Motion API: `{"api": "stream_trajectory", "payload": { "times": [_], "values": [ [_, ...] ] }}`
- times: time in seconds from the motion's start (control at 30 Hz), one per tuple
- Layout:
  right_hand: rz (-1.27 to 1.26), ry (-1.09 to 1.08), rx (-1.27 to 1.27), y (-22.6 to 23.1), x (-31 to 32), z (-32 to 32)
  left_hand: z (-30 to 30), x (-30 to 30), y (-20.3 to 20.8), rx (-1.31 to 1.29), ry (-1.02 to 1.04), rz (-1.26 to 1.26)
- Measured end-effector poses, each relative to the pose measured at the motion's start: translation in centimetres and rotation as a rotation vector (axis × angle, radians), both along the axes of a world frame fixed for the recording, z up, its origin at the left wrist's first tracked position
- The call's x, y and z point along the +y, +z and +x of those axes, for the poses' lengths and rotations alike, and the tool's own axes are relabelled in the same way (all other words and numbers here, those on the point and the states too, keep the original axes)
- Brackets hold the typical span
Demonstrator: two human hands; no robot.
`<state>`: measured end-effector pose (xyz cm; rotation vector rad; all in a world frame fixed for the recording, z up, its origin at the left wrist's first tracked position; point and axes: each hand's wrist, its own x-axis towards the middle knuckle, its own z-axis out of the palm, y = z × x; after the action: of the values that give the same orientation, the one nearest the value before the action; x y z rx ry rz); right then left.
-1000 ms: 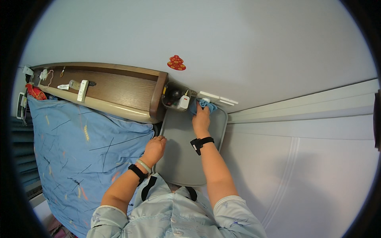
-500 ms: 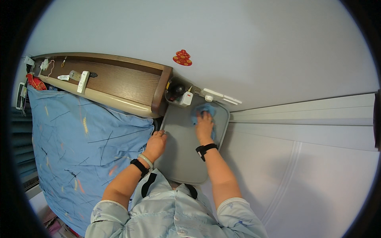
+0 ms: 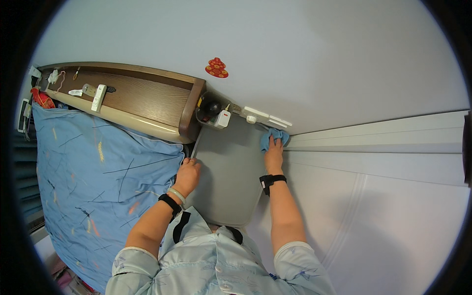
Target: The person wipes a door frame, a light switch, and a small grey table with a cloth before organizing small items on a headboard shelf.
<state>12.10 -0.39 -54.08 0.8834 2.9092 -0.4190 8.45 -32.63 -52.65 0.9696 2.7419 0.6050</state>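
A grey tabletop [image 3: 223,167] with rounded corners and a pale raised rim lies in front of me. My right hand [image 3: 274,156] presses a crumpled blue cloth [image 3: 276,136] onto its far right corner, with the fingertips bunched into the fabric. At the left rim, beside the bed, my left hand [image 3: 188,174] rests with curled fingers closed over the edge; its fingertips are partly hidden. A dark clear-walled box [image 3: 209,110] stands at the tabletop's far left, with a white charger plug [image 3: 223,119] at its front.
A blue patterned bed cover [image 3: 113,172] fills the left side. Behind it, a wooden headboard shelf [image 3: 142,101] holds a white power strip [image 3: 99,98] and small items. White sockets [image 3: 260,117] sit on the wall behind the tabletop. White panels [image 3: 334,187] stand close on the right.
My right hand has slid the cloth rightward from the tabletop's far middle area into its far right corner. My left hand stays at the left rim. The view has shifted slightly.
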Motion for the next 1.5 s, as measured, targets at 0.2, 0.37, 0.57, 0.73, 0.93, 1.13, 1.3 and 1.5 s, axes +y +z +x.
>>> {"api": "stream_trajectory", "payload": {
  "times": [0.2,0.37,0.57,0.73,0.93,1.13,1.3,1.5],
  "values": [
    [-0.003,-0.018,-0.081,0.6,-3.6,3.3,0.6,-0.7,-0.4,-0.001,0.033,-0.031],
    [-0.030,-0.130,0.163,0.8,-4.4,1.5,0.9,-2.1,0.1,-0.058,0.025,0.014],
    [-0.149,0.073,0.199,-3.0,-9.3,-2.9,2.5,-4.6,0.4,-0.115,0.041,0.037],
    [-0.330,0.393,0.033,-1.1,-20.8,-2.3,4.5,-9.0,0.1,-0.195,0.138,0.041],
    [-0.072,-0.019,0.465,-3.6,-16.8,-4.3,5.5,-11.4,0.2,-0.243,0.118,0.057],
    [-0.223,0.301,0.323,-3.4,-15.2,-10.6,6.8,-13.4,0.4,-0.267,0.160,0.032],
    [-0.083,0.408,0.192,-5.4,-16.7,-9.6,7.7,-14.0,-0.4,-0.299,0.127,-0.022],
    [-0.334,0.676,0.305,-2.8,-19.0,-1.7,7.1,-13.2,-0.9,-0.312,0.098,0.013]
  ]
}}
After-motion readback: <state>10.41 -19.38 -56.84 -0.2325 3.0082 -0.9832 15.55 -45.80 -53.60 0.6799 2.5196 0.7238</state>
